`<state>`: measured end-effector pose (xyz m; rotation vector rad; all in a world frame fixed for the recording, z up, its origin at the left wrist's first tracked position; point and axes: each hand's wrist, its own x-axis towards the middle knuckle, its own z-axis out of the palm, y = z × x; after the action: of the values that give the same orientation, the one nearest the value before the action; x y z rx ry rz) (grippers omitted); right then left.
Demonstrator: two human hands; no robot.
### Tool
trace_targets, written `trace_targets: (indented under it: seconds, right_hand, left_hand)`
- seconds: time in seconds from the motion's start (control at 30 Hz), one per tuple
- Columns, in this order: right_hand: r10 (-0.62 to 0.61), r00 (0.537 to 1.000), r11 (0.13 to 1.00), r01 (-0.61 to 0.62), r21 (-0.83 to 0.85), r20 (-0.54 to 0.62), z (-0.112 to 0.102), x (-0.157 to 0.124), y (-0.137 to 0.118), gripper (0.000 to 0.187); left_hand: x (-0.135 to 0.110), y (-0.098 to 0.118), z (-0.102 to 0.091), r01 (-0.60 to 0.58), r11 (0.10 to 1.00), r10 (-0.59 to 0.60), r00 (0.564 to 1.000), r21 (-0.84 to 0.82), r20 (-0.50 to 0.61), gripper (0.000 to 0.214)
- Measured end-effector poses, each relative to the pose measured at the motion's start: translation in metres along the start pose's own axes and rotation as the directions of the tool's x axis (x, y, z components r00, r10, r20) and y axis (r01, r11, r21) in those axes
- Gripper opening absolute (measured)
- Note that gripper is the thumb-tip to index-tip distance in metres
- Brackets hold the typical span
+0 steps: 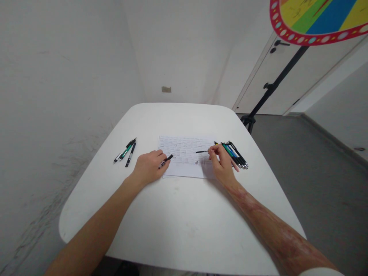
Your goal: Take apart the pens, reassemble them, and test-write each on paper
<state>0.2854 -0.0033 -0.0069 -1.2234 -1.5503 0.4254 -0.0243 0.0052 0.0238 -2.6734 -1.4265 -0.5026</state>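
Note:
My left hand point(151, 165) rests at the left edge of a written sheet of paper point(186, 170), fingers curled round a pen point(169, 157) with a dark end sticking out. Over the sheet's right side, my right hand point(220, 163) pinches a thin black stick like a pen refill point(202, 151), which points left; its exact kind is hard to make out. A small dark spot point(196, 162) shows on the lower part of the paper. Beside my right hand lies a row of several pens point(236, 155), partly hidden by the fingers.
Several more pens point(126, 150) lie at the left on the white table point(178, 214). Walls stand close behind and to the left. To the right, a black stand point(276, 84) carries a colourful wheel point(319, 19) before a door point(264, 92).

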Motion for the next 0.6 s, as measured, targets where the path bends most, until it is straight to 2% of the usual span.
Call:
trace_targets:
  seconds: [0.13,0.23,0.3,0.37,0.47,0.53,0.6]
  right_hand:
    - [-0.008,0.995,0.998,0.002,0.057,0.096,0.003,-0.003,-0.004,0.014]
    - [-0.002,0.985,0.995,-0.017,0.103,0.175,0.005,-0.005,-0.008,0.016]
    - [0.014,0.981,0.992,-0.038,0.119,0.196,0.006,-0.006,-0.011,0.017]
    - [0.035,0.98,0.99,-0.061,0.129,0.197,0.007,-0.006,-0.013,0.017]
    - [0.061,0.98,0.986,-0.089,0.142,0.188,0.008,-0.007,-0.016,0.019]
    - [0.075,0.978,0.983,-0.106,0.15,0.197,0.009,-0.008,-0.018,0.019]
    - [0.084,0.975,0.982,-0.117,0.152,0.208,0.01,-0.01,-0.02,0.019]
  left_hand:
    - [0.002,0.0,0.002,0.218,0.975,-0.221,0.972,0.044,0.081,0.031]
    - [0.003,-0.001,0.006,0.3,0.951,-0.308,0.943,0.078,0.125,0.037]
    - [0.003,-0.001,0.007,0.324,0.944,-0.328,0.941,0.06,0.084,0.045]
    - [0.001,0.001,0.006,0.272,0.962,-0.272,0.962,-0.025,-0.002,0.048]
    - [-0.002,0.008,0.003,0.043,0.98,-0.065,0.992,-0.192,-0.11,0.04]
    - [-0.003,0.014,0.004,-0.102,0.965,0.068,0.987,-0.242,-0.146,0.034]
    - [-0.003,0.018,0.006,-0.197,0.951,0.162,0.974,-0.237,-0.157,0.031]
